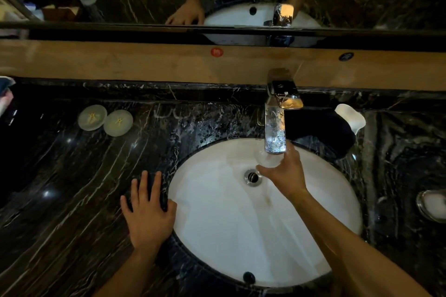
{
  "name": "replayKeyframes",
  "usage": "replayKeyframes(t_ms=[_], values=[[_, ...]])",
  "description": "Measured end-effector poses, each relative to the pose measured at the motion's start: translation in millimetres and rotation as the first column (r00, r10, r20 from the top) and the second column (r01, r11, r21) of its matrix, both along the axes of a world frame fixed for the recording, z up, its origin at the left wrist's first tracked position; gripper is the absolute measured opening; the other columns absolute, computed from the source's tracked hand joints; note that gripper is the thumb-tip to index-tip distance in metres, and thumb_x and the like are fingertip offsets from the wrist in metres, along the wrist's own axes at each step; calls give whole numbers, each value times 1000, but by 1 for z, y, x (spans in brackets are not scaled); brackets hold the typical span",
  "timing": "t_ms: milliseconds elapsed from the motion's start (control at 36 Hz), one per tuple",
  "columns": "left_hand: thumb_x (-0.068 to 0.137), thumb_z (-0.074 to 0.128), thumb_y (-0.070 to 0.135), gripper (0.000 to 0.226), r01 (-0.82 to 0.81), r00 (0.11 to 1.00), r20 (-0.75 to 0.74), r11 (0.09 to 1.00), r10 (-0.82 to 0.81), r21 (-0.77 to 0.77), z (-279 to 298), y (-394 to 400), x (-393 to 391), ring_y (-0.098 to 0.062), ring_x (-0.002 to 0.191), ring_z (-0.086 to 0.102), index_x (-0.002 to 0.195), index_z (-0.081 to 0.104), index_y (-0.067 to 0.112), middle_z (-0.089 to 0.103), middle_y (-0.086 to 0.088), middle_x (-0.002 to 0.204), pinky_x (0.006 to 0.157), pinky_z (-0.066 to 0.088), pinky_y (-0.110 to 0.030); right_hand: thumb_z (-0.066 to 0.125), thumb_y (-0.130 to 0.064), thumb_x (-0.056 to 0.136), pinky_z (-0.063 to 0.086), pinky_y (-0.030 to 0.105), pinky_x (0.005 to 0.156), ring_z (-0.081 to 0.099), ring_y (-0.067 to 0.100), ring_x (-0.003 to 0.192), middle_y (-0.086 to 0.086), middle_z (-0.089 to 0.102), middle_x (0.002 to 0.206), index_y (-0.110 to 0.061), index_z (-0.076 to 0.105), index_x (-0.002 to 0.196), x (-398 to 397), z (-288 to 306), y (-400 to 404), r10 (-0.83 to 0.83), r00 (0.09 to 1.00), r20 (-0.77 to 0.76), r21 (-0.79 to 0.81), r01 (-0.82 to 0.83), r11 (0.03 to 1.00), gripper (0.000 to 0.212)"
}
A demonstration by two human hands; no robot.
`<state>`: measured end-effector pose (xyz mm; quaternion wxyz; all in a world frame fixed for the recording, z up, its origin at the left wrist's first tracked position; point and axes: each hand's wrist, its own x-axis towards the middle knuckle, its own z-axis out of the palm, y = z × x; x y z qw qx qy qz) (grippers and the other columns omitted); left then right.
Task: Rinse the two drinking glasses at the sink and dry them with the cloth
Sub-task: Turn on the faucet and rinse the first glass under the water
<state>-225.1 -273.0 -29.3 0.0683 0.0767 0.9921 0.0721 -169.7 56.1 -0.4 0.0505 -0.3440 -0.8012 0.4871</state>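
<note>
My right hand (283, 173) grips a clear drinking glass (265, 159) over the white basin (217, 212), right under the chrome faucet's spout (275, 135). The glass is faint and partly hidden by my fingers and the spout. My left hand (148, 212) rests flat with spread fingers on the black marble counter (72, 188), at the basin's left rim. A dark cloth (323, 132) lies on the counter behind the basin, right of the faucet. I cannot make out a second glass.
Two round white lids (92, 117) (118, 123) lie on the counter at the back left. A white object (351, 119) sits on the cloth's far end. A chrome dish (432, 205) stands at the right edge. A mirror (144, 2) runs along the back wall.
</note>
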Motion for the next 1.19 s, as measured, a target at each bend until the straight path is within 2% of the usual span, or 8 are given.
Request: replayKeyframes(t_ms=[167,306,417,556,694,917,1000,1194], values=[[87,31,55,72,-12,1000,-2,1000,12,6,-4,-1,0,-30,150,19,155,28,32,25,-5,163,117,14,-63,88,-24,64,41,35,89,38,24,129,-6,51,139,-28,42,143,10,-3,10,71,986,151,64,-81,995,91],[96,28,50,62,-10,999,-36,1000,11,17,-8,-3,1,-30,150,21,154,31,31,27,-5,162,116,15,-62,91,-19,61,46,27,70,57,21,103,-4,57,123,-28,49,131,12,-2,10,189,958,216,-137,-162,977,82],[100,26,43,56,-5,998,-68,1000,6,25,-9,-3,2,-30,149,23,155,31,30,28,-5,162,116,16,-61,93,-14,61,45,28,82,53,22,113,-2,57,127,-28,49,133,10,-6,2,207,965,164,-274,-156,949,86],[100,26,41,56,-12,998,-64,999,14,32,-8,-3,2,-29,149,23,154,32,29,27,-5,162,116,16,-61,93,-12,64,45,4,61,60,0,95,-13,59,111,-35,49,120,3,-6,-7,41,996,75,-307,-16,952,75],[99,27,42,57,-17,998,-60,1000,19,25,-9,-3,1,-29,149,22,154,32,29,27,-4,162,116,16,-60,92,-15,64,45,28,92,53,14,116,-8,56,129,-38,43,135,0,-8,-2,-87,996,-2,-183,85,979,89],[99,26,44,57,-17,998,-64,1000,18,17,-11,-3,1,-29,149,22,154,30,31,28,-3,162,116,17,-61,88,-13,60,44,43,91,38,29,128,-3,55,131,-36,46,133,10,-5,16,-93,985,143,43,88,995,87],[99,26,44,57,-21,998,-63,999,23,26,-11,-2,1,-28,150,21,154,30,31,27,-3,162,117,15,-60,85,-12,59,49,49,92,40,28,124,-6,55,114,-39,48,125,13,-4,18,-98,959,265,-72,121,990,80],[99,27,43,58,-26,997,-70,999,28,28,-9,-2,2,-29,149,22,155,31,30,28,-4,162,116,15,-61,86,-10,47,48,31,67,60,17,99,-5,66,114,-38,59,112,12,5,13,87,948,307,-575,112,811,76]])
